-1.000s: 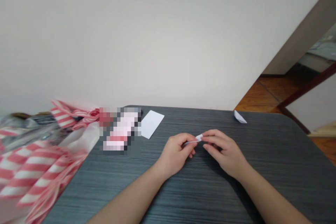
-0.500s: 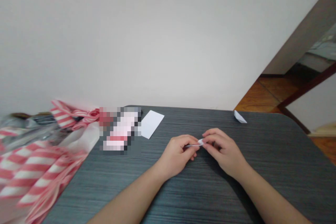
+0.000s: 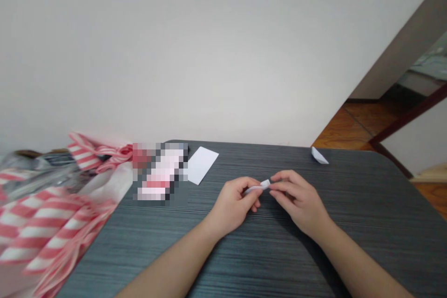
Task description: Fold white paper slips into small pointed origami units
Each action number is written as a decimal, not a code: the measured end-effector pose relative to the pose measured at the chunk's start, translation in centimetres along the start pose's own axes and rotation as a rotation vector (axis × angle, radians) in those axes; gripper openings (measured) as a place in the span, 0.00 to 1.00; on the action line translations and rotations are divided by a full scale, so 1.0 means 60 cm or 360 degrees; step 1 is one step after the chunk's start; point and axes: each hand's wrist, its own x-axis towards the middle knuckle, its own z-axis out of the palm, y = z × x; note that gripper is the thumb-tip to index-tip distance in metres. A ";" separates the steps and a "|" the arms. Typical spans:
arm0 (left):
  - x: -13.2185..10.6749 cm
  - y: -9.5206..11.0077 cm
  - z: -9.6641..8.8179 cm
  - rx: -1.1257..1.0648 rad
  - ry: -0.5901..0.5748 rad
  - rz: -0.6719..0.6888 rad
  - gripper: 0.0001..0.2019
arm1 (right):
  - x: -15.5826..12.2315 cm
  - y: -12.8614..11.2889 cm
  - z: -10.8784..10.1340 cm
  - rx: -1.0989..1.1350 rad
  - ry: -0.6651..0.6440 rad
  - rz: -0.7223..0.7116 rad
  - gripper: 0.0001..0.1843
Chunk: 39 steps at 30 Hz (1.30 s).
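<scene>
A small piece of folded white paper (image 3: 265,184) is held between my two hands just above the dark table. My left hand (image 3: 237,202) pinches its left part between thumb and fingers, which hide much of it. At the paper's right end, my right hand (image 3: 296,198) is closed with thumb and fingertips at the edge, the index finger raised a little. A flat white sheet of paper (image 3: 202,165) lies beyond my left hand. Farther off to the right, near the back edge, rests a folded white paper piece (image 3: 319,156).
A pixelated phone-like object (image 3: 162,172) lies at the table's left. Red-and-white striped cloth (image 3: 45,223) is heaped beside the left edge. A pale wall (image 3: 223,56) rises behind the dark table (image 3: 244,260); wooden floor (image 3: 335,132) shows at the right.
The paper's right end is now tilted up and shows more of its white face. My right fingertips have shifted slightly at that end. Both hands stay in nearly the same place.
</scene>
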 end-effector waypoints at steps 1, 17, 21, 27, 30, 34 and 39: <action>0.000 0.000 0.000 -0.0011 0.0004 -0.0001 0.11 | 0.000 0.000 0.000 0.0003 0.0010 -0.0022 0.09; 0.000 -0.001 0.000 -0.0005 -0.0056 0.0063 0.10 | 0.002 -0.001 0.003 0.0078 -0.0050 0.0026 0.07; -0.001 -0.004 0.000 0.0007 -0.0062 0.0086 0.10 | 0.002 -0.003 0.003 0.0135 -0.0076 0.0084 0.05; -0.002 -0.001 0.000 0.0088 -0.0073 0.0141 0.09 | 0.005 -0.008 0.005 0.0125 -0.0091 0.0147 0.05; -0.002 0.003 0.000 0.0138 -0.0075 0.0207 0.09 | 0.009 -0.009 0.006 0.0121 -0.0086 0.0146 0.06; -0.003 0.007 0.000 0.0153 -0.0075 0.0266 0.09 | 0.011 -0.008 0.007 0.0131 -0.0094 0.0136 0.07; -0.004 0.007 0.001 0.0110 -0.0072 0.0260 0.09 | 0.011 -0.008 0.007 0.0136 -0.0084 0.0134 0.07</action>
